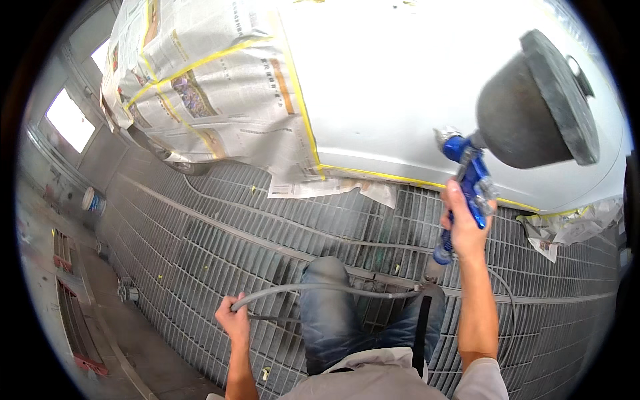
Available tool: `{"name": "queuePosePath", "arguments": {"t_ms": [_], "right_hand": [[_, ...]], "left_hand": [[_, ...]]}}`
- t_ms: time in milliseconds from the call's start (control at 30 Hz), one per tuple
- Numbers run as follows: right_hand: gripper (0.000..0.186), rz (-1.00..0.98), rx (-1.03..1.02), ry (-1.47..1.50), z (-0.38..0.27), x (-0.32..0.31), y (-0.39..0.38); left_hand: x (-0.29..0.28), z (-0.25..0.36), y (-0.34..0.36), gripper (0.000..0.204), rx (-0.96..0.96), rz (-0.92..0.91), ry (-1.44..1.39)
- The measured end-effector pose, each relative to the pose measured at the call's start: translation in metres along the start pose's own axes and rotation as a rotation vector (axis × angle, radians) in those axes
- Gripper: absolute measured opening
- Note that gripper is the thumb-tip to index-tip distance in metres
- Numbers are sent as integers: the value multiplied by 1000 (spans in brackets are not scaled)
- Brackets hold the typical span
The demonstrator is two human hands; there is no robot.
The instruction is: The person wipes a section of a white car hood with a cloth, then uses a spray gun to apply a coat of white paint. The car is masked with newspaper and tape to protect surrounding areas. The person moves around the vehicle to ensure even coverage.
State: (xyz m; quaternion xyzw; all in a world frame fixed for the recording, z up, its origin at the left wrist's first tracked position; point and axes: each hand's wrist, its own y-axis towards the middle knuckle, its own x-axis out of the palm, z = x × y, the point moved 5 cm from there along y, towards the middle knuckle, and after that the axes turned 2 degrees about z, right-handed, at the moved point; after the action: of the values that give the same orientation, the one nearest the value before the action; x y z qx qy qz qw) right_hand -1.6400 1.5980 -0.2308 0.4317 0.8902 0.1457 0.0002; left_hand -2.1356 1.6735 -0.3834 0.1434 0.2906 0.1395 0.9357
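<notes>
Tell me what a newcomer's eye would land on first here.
First comes the glossy blue spray gun with its big dark grey cup, upper right, gripped in the right hand before a smooth white panel. Next, printed newspaper sheets edged with yellow tape drape the upper left. Lower down, the left hand holds a bent grey hose above slatted grey floor grating.

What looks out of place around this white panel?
The newspaper strip below the white panel has a ragged lower edge; the crumpled paper further right looks loose. Small yellow scraps lie on the floor grating like litter.
</notes>
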Motion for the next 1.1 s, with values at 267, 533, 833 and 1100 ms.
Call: {"name": "queuePosePath", "arguments": {"t_ms": [267, 533, 833, 1100], "right_hand": [[17, -430, 168, 174, 16, 103, -8], [21, -109, 143, -25, 25, 27, 1], [15, 153, 65, -13, 12, -153, 11], [15, 382, 69, -106, 3, -324, 25]], "left_hand": [[-57, -45, -19, 37, -126, 137, -77], [-29, 2, -33, 36, -21, 78, 10], [81, 90, -56, 34, 209, -208, -1], [179, 195, -110, 19, 475, -498, -36]]}}
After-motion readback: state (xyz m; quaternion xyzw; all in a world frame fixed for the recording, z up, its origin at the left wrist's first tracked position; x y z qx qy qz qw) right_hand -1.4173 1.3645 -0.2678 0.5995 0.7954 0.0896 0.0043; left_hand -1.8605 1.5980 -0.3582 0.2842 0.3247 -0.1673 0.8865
